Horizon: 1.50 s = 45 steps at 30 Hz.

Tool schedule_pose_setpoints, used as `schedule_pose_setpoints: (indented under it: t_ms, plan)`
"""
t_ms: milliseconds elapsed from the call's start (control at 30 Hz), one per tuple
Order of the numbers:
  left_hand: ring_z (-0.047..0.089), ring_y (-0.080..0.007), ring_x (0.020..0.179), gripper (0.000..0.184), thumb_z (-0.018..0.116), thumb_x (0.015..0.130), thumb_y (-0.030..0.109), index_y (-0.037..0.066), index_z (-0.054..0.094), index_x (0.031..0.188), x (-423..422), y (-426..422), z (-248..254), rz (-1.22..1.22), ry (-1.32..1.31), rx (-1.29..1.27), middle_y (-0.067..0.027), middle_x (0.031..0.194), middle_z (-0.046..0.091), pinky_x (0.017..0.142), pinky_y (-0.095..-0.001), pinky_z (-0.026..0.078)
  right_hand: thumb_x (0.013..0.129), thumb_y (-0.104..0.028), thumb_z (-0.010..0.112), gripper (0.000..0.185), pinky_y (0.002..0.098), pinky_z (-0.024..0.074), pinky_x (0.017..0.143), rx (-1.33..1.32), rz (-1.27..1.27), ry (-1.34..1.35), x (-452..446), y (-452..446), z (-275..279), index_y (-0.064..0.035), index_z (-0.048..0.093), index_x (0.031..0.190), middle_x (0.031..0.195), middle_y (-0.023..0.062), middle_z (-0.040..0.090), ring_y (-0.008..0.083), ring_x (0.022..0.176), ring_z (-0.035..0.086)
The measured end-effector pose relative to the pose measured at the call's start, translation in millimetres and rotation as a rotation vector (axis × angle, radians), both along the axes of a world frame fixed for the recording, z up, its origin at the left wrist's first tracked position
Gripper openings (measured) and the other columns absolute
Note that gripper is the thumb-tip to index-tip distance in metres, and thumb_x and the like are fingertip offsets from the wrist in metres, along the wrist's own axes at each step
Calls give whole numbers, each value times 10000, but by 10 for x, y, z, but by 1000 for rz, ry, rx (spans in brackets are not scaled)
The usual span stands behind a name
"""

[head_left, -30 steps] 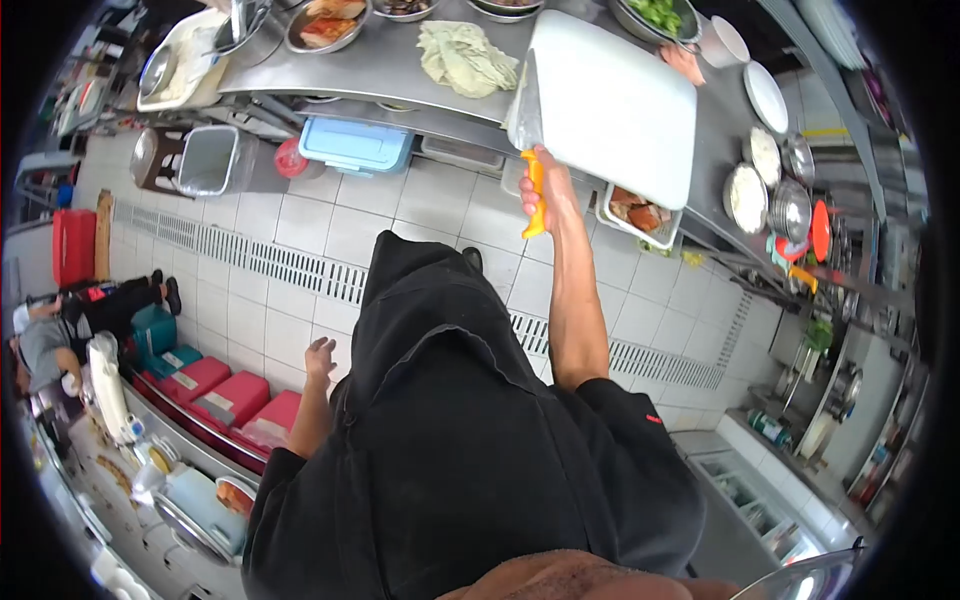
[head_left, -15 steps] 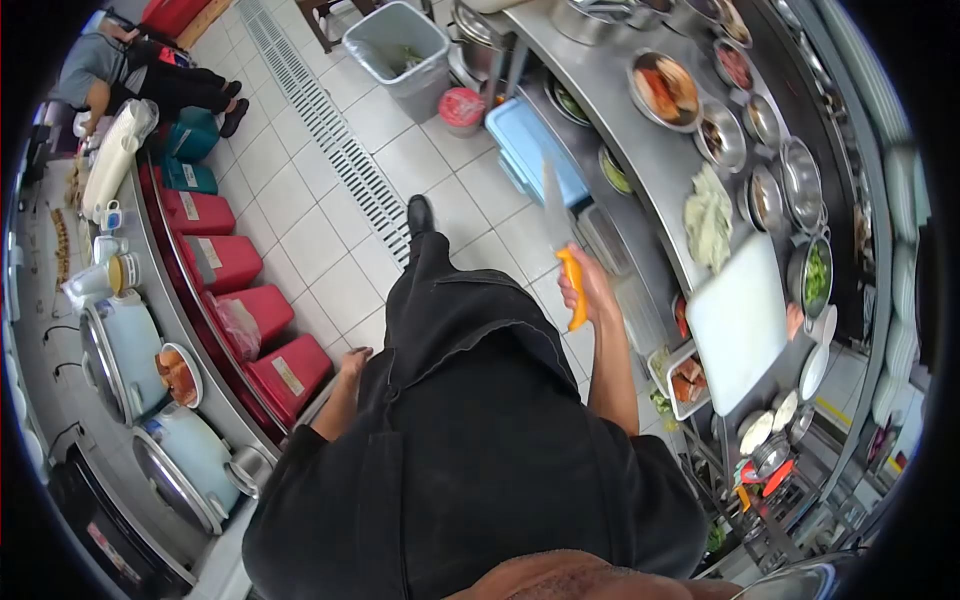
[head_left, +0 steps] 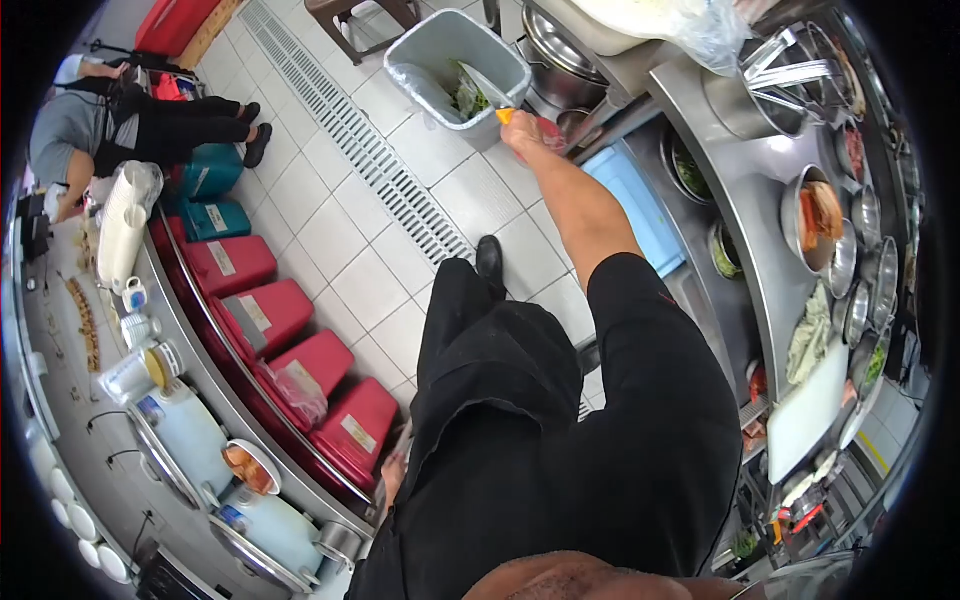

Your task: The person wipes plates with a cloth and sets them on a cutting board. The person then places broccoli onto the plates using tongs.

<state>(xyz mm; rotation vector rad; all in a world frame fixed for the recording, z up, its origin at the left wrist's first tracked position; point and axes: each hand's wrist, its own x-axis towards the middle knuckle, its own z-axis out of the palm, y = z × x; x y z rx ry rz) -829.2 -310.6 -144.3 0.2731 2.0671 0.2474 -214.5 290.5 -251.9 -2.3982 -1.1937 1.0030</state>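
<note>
My right hand is closed around the orange handle of a knife, arm stretched forward. The blade points over the open grey bin, which has a clear liner and green leafy scraps inside. Whether the blade touches the scraps I cannot tell. A red-lidded tub, mostly covered by my right hand, stands beside the bin. My left hand hangs low at my side, close to the red lidded bins. Its fingers are largely hidden, so I cannot make out whether it holds anything.
A floor drain grate runs along the tiles. At right, a steel counter carries metal bowls, a cloth and a white cutting board. A blue lidded box sits below. Two people are at far left; a brown stool stands ahead.
My right hand has moved forward with the knife, from beside the counter to the grey bin. My body has stepped closer to the bin. My left hand remains low at my side.
</note>
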Motion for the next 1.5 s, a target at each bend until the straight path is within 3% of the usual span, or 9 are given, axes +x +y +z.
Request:
schedule_pose_setpoints:
  t_ms: [333, 533, 767, 900, 1033, 1100, 1167, 1300, 1500]
  plan:
    - [639, -326, 1062, 421, 685, 879, 238, -40, 623, 1190, 643, 1858, 76, -941, 336, 96, -221, 1130, 672, 915, -396, 497, 817, -117, 586, 285, 513, 490, 878, -52, -10, -228, 683, -3108, 460, 11, 645, 1065, 925, 277, 652, 434, 938, 623]
    - [477, -402, 1293, 525, 657, 903, 221, -18, 518, 1349, 4290, 3094, 1072, -1637, -138, 929, -241, 1390, 517, 1102, -446, 365, 781, -157, 608, 306, 443, 530, 923, -452, -525, -157, 613, -6577, 1006, -27, 678, 1049, 1086, 222, 675, 369, 1043, 651]
    - [410, -401, 1356, 645, 700, 873, 318, 32, 476, 1406, 8085, 1336, 1964, -2047, -669, 1524, -238, 1436, 475, 1113, -436, 361, 803, -334, 682, 379, 463, 566, 732, -646, -1373, -162, -503, -9758, 1318, 39, 708, 868, 837, 243, 709, 375, 853, 712]
    - [335, -415, 1397, 734, 749, 808, 396, 67, 481, 1408, 9102, 712, 2133, -2151, 115, 1455, -225, 1471, 433, 1121, -435, 353, 817, -238, 635, 239, 388, 461, 435, -219, -2080, 237, -969, -10395, 1913, -4, 609, 775, 631, 77, 566, 216, 515, 562]
    - [584, -386, 1150, 620, 782, 747, 380, 140, 593, 1286, 9204, 589, 1594, -2410, -193, 1346, -199, 1269, 611, 955, -431, 479, 867, -174, 582, 153, 315, 414, 386, 436, -2323, 295, -1181, -10673, 2000, -40, 531, 921, 665, 38, 522, 173, 465, 501]
    - [627, -386, 1077, 553, 782, 749, 335, 120, 617, 1231, 8723, 316, 1446, -2281, -464, 1494, -191, 1188, 652, 925, -434, 501, 895, -167, 568, 153, 287, 406, 381, 625, -2301, 148, -907, -10493, 2263, -57, 497, 975, 685, 32, 509, 149, 463, 488]
    - [632, -312, 1130, 638, 780, 815, 160, 15, 471, 1353, 8333, -29, 1561, -1627, -1031, 535, -171, 1187, 650, 967, -396, 509, 949, -302, 611, 237, 245, 378, 381, 828, -2219, 104, -381, -10305, 2421, -89, 509, 952, 657, 14, 503, 99, 452, 465]
    - [553, -275, 1219, 905, 816, 802, 144, 13, 251, 1497, 7871, -528, 1970, -1133, -1448, 137, -172, 1331, 537, 1011, -369, 481, 956, -342, 635, 391, 233, 408, 450, 763, -1735, 110, 941, -9474, 2849, -12, 544, 1146, 661, -7, 551, 71, 535, 512]
    - [678, -252, 976, 454, 732, 816, 10, -57, 557, 1229, 8411, -902, 2249, -973, -1364, 278, -154, 1112, 665, 830, -338, 577, 890, -246, 579, 451, 557, 491, 762, 532, -898, -205, 2077, -8095, 3401, 33, 500, 1235, 879, 345, 641, 511, 850, 628]
